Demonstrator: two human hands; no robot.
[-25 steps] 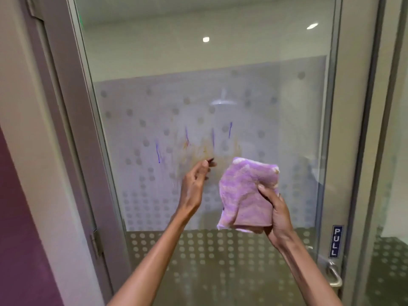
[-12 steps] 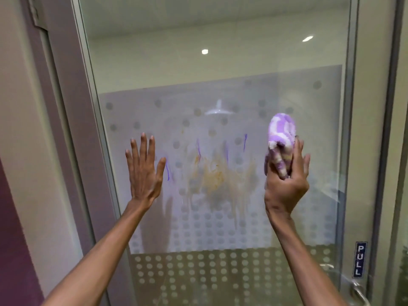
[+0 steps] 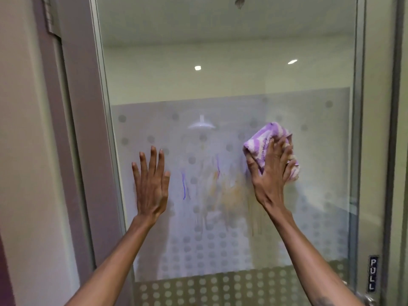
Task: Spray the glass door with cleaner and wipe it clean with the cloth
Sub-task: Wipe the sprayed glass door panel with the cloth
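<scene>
Frosted, dot-patterned glass door [image 3: 231,133] in a metal frame, a PULL label [image 3: 372,276] low on the right stile. Between the hands, purple streaks [image 3: 183,186] and a brownish smear [image 3: 229,191], still unwiped. Left hand [image 3: 151,185] laid flat on the pane, fingers spread and holding nothing, probably to steady the door against the push of wiping. Right hand [image 3: 272,171] pressed over the bunched purple-and-white cloth [image 3: 267,140], pinning it to the glass up and right of the smear, likely placed for a stroke leftward across it. No spray bottle in view.
</scene>
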